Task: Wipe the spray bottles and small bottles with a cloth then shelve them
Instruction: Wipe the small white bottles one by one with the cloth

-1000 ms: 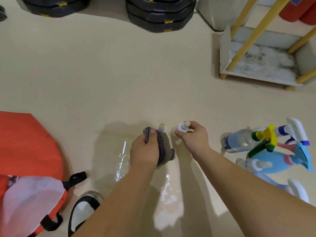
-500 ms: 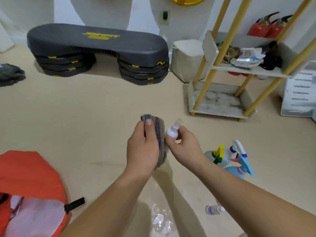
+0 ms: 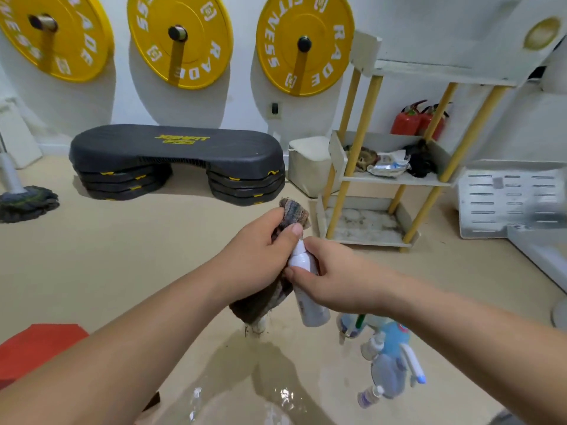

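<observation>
Now the right-hand fingers [image 3: 311, 245] are curled round a small white plastic bottle [image 3: 302, 262], thumb on the near side. The right hand [image 3: 334, 274] grips it at the shoulder, tilted, cap end up and base hanging toward the beige floor [image 3: 122, 271]. The left hand [image 3: 257, 253] has its fingers closed on a bunched striped grey-brown cloth [image 3: 293, 210]. Its thumb presses the cloth against the bottle's cap end, and the rest of the cloth trails below the hand beside the bottle. Change: a second ago both hands were down at the floor, the right one pinching this bottle's cap where it stood. Half a second ago the bottle was up with the cloth just beside it. Cloth and bottle now touch at the neck, so wiping of this one has likely begun (cap first, the body looks uncovered). Further out, a cluster of blue and clear spray bottles [image 3: 389, 372] lies on the floor under the right forearm, with a couple of small bottles [image 3: 369, 395] among them and a wet patch [image 3: 276, 397] nearby. The view has swung up, so the white shelf rack with yellow posts [image 3: 395, 179] now shows ahead-right, well apart from the hands. I can see none of these bottles on it. Judged early in the task: first wipe under way, shelving not yet started.
</observation>
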The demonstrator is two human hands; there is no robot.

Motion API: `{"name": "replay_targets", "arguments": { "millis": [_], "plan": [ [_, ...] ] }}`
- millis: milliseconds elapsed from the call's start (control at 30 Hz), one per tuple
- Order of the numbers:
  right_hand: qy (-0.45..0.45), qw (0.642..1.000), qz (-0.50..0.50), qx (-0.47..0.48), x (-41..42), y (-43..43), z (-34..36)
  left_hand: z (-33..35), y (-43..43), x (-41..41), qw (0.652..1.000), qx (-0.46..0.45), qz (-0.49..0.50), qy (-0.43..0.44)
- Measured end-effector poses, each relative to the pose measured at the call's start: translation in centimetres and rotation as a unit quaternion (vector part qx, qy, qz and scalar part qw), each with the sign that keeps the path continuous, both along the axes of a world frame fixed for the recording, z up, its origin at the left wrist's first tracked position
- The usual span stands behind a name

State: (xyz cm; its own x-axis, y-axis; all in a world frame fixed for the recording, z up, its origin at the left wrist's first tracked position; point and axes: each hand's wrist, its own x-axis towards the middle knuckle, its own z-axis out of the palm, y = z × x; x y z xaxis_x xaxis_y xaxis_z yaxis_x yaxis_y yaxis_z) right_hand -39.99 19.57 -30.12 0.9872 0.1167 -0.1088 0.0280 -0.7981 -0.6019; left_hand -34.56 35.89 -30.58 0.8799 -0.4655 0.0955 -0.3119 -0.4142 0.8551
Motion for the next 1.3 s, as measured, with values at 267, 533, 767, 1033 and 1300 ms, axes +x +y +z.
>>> {"name": "replay_targets", "arguments": {
  "millis": [267, 533, 767, 1033, 1300],
  "plan": [
    [0.046, 0.99, -0.037, 0.126, -0.5, -1.0, -0.1, -0.4, -1.3, 0.5, 0.992, 0.039, 0.014, -0.12],
    [0.033, 0.995, -0.016, 0.096, 0.7, -3.7, -1.2, -1.1, -2.5, 1.9, 0.998, 0.004, 0.01, -0.056],
    [0.041, 0.997, -0.018, 0.065, 3.2, -5.4, -2.9, -2.4, -3.8, 2.9, 0.992, -0.059, 0.002, 0.111],
    [0.091, 0.993, -0.015, 0.07, 2.7, -6.2, -4.9, -3.1, -4.9, 3.9, 0.936, -0.066, 0.001, 0.346],
    [0.104, 0.991, -0.022, 0.086, 3.0, -6.4, -5.0, -4.6, -6.1, 3.6, 0.978, -0.031, 0.057, 0.196]
  ]
}}
